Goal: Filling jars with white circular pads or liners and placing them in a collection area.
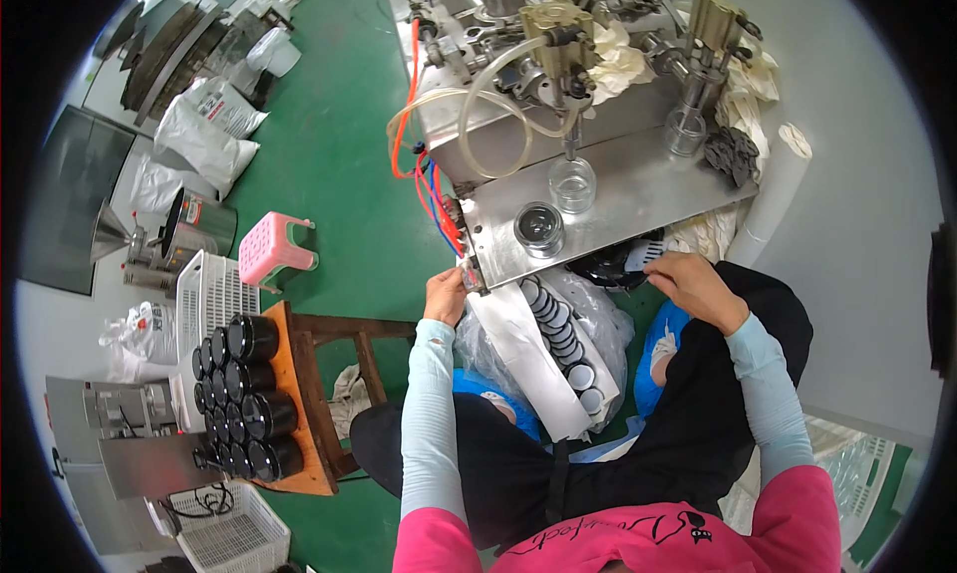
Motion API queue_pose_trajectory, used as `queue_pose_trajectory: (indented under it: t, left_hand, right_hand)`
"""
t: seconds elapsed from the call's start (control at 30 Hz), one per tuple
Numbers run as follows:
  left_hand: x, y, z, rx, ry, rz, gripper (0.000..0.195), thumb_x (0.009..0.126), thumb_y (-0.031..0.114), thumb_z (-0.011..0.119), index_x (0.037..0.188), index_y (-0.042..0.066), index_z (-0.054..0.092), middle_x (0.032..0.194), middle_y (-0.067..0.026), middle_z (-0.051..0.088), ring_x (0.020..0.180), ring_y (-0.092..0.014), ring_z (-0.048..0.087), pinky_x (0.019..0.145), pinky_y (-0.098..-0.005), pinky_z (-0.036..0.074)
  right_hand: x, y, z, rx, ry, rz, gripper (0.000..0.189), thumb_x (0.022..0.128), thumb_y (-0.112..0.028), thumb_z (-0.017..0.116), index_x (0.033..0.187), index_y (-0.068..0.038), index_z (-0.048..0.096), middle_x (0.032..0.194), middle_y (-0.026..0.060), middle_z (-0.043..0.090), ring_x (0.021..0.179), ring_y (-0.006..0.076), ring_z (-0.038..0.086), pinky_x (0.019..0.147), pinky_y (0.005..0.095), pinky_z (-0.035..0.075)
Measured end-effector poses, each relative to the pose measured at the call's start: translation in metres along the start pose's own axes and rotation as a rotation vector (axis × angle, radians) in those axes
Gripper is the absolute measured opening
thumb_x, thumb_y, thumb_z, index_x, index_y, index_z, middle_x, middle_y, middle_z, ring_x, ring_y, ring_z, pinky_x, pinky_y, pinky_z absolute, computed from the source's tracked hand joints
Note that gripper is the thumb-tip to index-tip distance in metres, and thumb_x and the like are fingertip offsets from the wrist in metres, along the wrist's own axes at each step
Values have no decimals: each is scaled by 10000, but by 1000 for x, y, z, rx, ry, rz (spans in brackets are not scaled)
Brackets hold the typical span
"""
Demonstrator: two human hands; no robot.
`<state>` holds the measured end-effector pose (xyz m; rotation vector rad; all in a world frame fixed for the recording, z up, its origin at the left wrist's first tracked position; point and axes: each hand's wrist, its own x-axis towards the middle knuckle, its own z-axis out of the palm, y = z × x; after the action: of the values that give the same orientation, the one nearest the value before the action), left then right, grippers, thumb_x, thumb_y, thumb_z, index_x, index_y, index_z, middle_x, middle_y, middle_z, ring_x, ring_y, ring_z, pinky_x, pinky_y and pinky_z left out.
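My left hand [445, 295] has its fingertips on a small fitting [472, 275] at the near left corner of the steel filling machine's tray [493, 263]. With my right hand [691, 285] I grip a grey-white slotted scraper [644, 255] over a black basin [609, 266], below the tray's front edge. On the tray stands a glass jar with dark contents [539, 229]. Behind it, an empty glass jar [573, 185] sits under a filling nozzle [572, 136]; another glass jar [685, 132] is under the right nozzle. Black-rimmed lids [561, 326] lie in an open carton [508, 341] between my legs.
Stacked black-filled jars [250, 401] stand on a wooden stool [299, 416] at the left. Beyond are a pink plastic stool [277, 250] and a white crate [217, 296]. Coloured air hoses [434, 192] hang at the machine's left side. A white roll [774, 184] leans at the right.
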<state>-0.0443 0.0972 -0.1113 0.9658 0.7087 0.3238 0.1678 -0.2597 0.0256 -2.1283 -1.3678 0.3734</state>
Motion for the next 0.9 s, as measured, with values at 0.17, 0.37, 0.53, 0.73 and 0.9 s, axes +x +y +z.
queue_pose_trajectory:
  t: [0.17, 0.37, 0.53, 0.73, 0.9]
  left_hand:
    - [-13, 12, -1, 60, 266, 117, 226, 887, 152, 642, 1019, -30, 635, 934, -92, 675, 779, -154, 628, 705, -271, 484]
    - [-56, 55, 46, 333, 452, 601, 264, 821, 33, 649, 1077, -21, 622, 1003, -89, 646, 886, -146, 599, 768, -255, 480]
    - [-53, 36, 115, 688, 36, 592, 803, 686, 52, 761, 1389, 17, 375, 1367, -160, 454, 1241, -261, 454, 1041, -379, 347]
    - [-8, -9, 140, 694, 36, 536, 951, 589, 67, 834, 1384, -30, 321, 1237, -177, 514, 1110, -255, 518, 957, -320, 417]
    - [1, -7, 141, 598, 20, 387, 924, 571, 213, 872, 1328, -18, 395, 1227, -225, 495, 1132, -308, 483, 980, -381, 386]
  right_hand:
    - [1, 1, 2, -65, 5, -39, 162, 842, -167, 579, 904, -32, 644, 876, 141, 639, 850, 338, 609, 752, 426, 484]
    - [-5, 4, 5, -89, -32, -12, 152, 833, -145, 593, 911, -25, 644, 875, 153, 636, 857, 348, 609, 758, 434, 483]
    - [-6, 10, 10, -69, -20, -7, 152, 827, -140, 607, 912, -23, 652, 873, 166, 637, 853, 358, 612, 765, 435, 486]
    - [-16, 21, 9, -51, -24, 41, 151, 827, -145, 604, 893, -20, 660, 849, 179, 642, 853, 367, 612, 765, 445, 487]
    - [-15, 24, 3, -48, -41, 23, 179, 824, -164, 579, 896, -25, 665, 853, 185, 645, 849, 369, 615, 753, 456, 491]
